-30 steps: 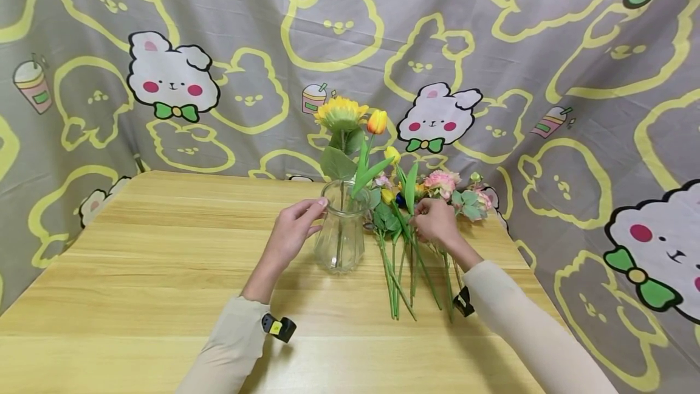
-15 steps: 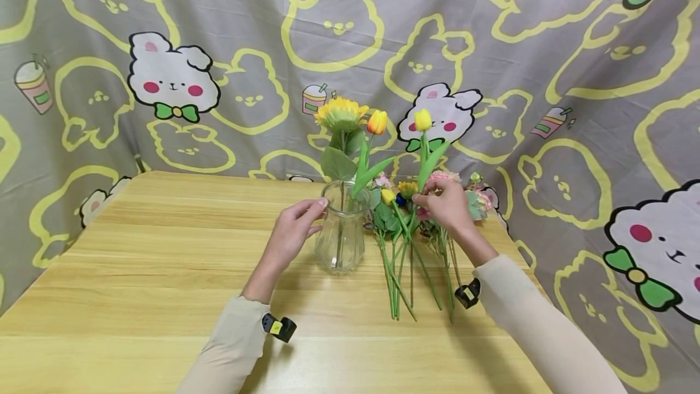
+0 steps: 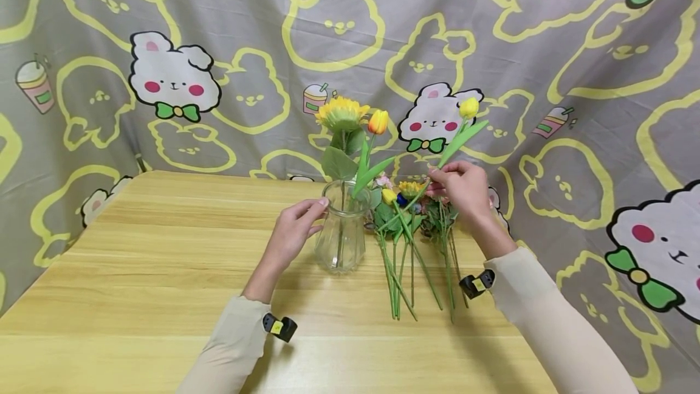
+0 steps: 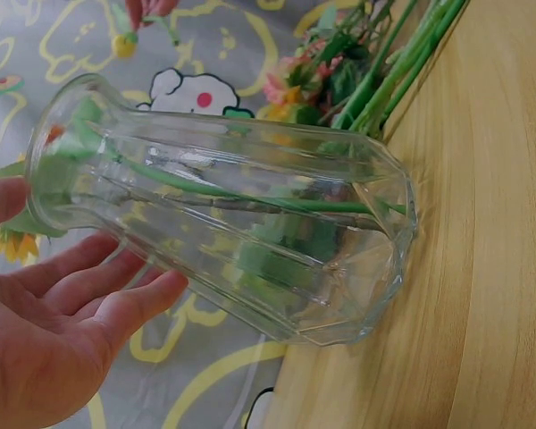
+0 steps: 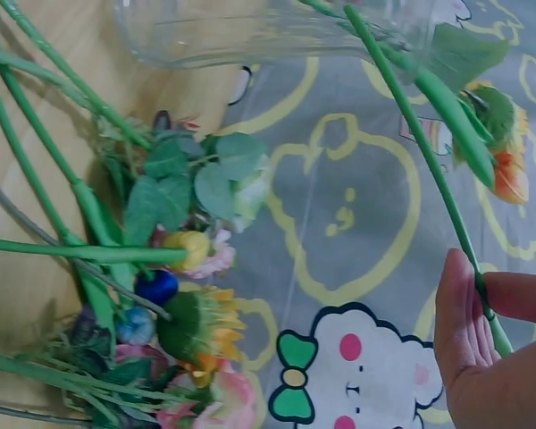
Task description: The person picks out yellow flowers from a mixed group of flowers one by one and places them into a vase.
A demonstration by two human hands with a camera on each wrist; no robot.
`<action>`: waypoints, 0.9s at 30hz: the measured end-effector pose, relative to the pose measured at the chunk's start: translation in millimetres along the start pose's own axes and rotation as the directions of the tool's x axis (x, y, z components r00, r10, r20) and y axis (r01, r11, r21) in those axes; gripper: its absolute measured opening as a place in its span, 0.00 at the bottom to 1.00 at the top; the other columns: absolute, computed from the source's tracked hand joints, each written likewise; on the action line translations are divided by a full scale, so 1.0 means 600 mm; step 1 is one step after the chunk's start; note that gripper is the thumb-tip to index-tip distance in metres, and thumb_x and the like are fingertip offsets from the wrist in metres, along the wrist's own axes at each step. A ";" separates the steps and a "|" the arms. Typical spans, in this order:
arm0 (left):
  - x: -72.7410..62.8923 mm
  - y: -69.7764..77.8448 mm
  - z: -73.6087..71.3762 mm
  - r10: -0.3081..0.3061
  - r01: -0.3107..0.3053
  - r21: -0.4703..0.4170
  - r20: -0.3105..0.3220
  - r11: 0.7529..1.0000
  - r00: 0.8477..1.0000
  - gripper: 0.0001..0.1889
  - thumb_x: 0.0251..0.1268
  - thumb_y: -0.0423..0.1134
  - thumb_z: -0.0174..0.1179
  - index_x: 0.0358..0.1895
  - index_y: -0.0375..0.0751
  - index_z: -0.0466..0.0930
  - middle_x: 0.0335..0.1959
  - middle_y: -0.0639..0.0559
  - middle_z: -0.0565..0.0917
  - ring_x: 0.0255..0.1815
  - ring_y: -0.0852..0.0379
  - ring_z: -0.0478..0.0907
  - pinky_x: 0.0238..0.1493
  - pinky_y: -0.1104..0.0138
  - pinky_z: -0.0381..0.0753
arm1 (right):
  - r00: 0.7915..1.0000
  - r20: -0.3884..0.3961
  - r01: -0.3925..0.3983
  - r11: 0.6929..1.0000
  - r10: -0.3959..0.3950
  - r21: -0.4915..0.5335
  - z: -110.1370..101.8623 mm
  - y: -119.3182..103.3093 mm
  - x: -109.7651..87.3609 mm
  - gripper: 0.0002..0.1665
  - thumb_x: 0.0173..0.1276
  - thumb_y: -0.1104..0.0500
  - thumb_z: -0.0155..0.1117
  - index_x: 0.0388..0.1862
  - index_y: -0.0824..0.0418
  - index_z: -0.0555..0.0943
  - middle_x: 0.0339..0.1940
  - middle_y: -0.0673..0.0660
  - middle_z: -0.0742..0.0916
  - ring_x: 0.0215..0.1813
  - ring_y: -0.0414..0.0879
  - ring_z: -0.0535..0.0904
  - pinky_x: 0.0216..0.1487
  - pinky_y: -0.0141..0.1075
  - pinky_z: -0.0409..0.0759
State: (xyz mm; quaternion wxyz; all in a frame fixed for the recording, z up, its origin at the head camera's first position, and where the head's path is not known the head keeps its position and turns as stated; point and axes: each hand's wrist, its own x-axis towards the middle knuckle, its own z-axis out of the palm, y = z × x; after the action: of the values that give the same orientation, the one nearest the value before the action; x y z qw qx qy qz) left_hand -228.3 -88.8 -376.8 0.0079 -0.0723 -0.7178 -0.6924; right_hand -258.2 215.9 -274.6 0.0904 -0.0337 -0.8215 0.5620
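Note:
A clear glass vase (image 3: 339, 248) stands upright on the table. It holds a sunflower (image 3: 343, 113) and an orange-yellow tulip (image 3: 378, 121), whose stems show through the glass in the left wrist view. My left hand (image 3: 292, 227) holds the vase at its neck, thumb by the rim and fingers along the side of the glass (image 4: 223, 223). To the right of the vase and above the table, my right hand (image 3: 465, 190) pinches the green stem of a yellow tulip (image 3: 468, 107). That stem (image 5: 420, 152) slants down to the left, its lower end near the vase.
Several more flowers lie right of the vase: a yellow tulip (image 3: 389, 196), a sunflower (image 3: 410, 188) and pink blooms (image 5: 223, 398), their stems (image 3: 395, 284) pointing toward the table's front. Behind the wooden table (image 3: 180, 248) hangs a patterned grey curtain (image 3: 251, 11).
My right hand has lifted the yellow tulip out of the pile, up and to the right, and the tulip now tilts rightward. The left hand and vase have stayed put.

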 end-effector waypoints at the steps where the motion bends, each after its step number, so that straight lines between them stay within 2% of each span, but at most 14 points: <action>1: 0.000 0.001 0.000 0.000 0.000 0.000 -0.002 1.000 1.000 0.30 0.75 0.59 0.56 0.62 0.36 0.79 0.61 0.40 0.81 0.64 0.46 0.77 0.63 0.57 0.84 | 1.000 -0.006 0.009 1.000 -0.009 -0.005 -0.003 -0.004 0.000 0.15 0.74 0.53 0.66 0.43 0.64 0.77 0.28 0.46 0.88 0.27 0.38 0.88 0.24 0.29 0.84; 3: 0.000 0.002 0.000 0.000 0.000 0.002 -0.003 1.000 1.000 0.30 0.74 0.59 0.56 0.62 0.36 0.79 0.61 0.40 0.81 0.64 0.46 0.77 0.63 0.57 0.84 | 1.000 -0.012 0.027 1.000 -0.027 0.009 -0.007 -0.013 0.002 0.15 0.74 0.53 0.65 0.42 0.64 0.77 0.26 0.44 0.88 0.28 0.39 0.88 0.23 0.29 0.83; 8: 0.000 0.004 0.000 0.002 -0.002 0.003 0.002 1.000 1.000 0.30 0.75 0.59 0.56 0.62 0.35 0.79 0.61 0.40 0.80 0.64 0.46 0.77 0.64 0.57 0.84 | 0.998 -0.009 0.068 0.991 -0.068 0.112 -0.016 -0.037 0.005 0.13 0.74 0.57 0.65 0.42 0.68 0.76 0.29 0.45 0.88 0.28 0.39 0.87 0.36 0.30 0.90; 15: 0.000 0.006 -0.001 0.002 -0.002 0.002 0.000 1.000 1.000 0.30 0.74 0.60 0.56 0.62 0.36 0.80 0.61 0.40 0.80 0.64 0.46 0.77 0.63 0.57 0.84 | 0.995 -0.042 0.103 0.972 -0.096 0.210 -0.013 -0.067 0.011 0.14 0.72 0.58 0.67 0.40 0.69 0.76 0.30 0.49 0.87 0.26 0.41 0.87 0.37 0.33 0.91; 21: -0.001 0.004 -0.002 0.002 -0.002 0.001 0.001 1.000 1.000 0.30 0.74 0.60 0.56 0.62 0.36 0.80 0.61 0.41 0.80 0.64 0.46 0.77 0.63 0.57 0.84 | 0.992 -0.053 0.122 0.967 -0.112 0.224 0.008 -0.084 0.012 0.12 0.72 0.60 0.67 0.39 0.69 0.76 0.32 0.53 0.86 0.27 0.41 0.87 0.41 0.36 0.91; 27: -0.001 0.002 -0.001 0.000 0.000 -0.009 0.004 1.000 1.000 0.30 0.74 0.60 0.57 0.62 0.36 0.80 0.61 0.40 0.80 0.65 0.44 0.77 0.64 0.57 0.84 | 0.990 -0.025 0.144 0.975 -0.142 0.169 0.036 -0.078 0.008 0.11 0.72 0.60 0.67 0.40 0.66 0.76 0.27 0.48 0.88 0.27 0.40 0.88 0.40 0.33 0.91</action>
State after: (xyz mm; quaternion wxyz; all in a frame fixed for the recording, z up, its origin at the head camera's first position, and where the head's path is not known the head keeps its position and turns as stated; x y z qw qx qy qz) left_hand -227.7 -89.4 -375.5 0.0060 -0.0736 -0.7146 -0.6956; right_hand -264.6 179.7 -238.1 0.1384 0.0296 -0.7701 0.6220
